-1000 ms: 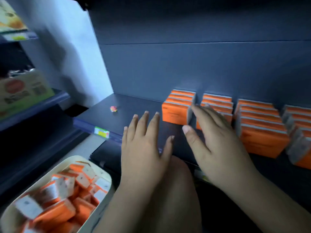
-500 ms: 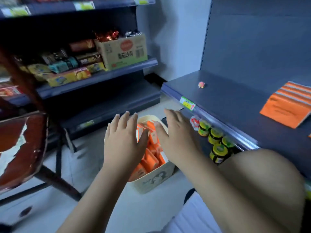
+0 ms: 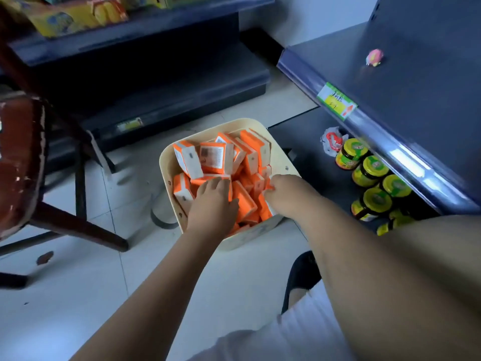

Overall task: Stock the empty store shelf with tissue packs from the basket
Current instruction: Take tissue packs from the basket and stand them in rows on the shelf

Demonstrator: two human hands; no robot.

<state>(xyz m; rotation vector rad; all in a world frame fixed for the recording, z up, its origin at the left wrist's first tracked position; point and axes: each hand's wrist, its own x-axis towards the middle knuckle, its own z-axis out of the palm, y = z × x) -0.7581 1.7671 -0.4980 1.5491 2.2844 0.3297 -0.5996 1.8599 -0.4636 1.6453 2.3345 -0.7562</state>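
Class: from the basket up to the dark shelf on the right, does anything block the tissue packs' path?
Nothing visible blocks it. The basket is open-topped, and the shelf above it holds only a small pink object farther back.

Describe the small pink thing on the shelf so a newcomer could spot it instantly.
Start at the dark blue shelf on the right, the one with the green and yellow price tag on its front edge. Up the shelf from that tag, toward the back, lies the small pink object, alone on the bare surface. It is the only pink item there; everything near the basket is orange packs or yellow-lidded jars.
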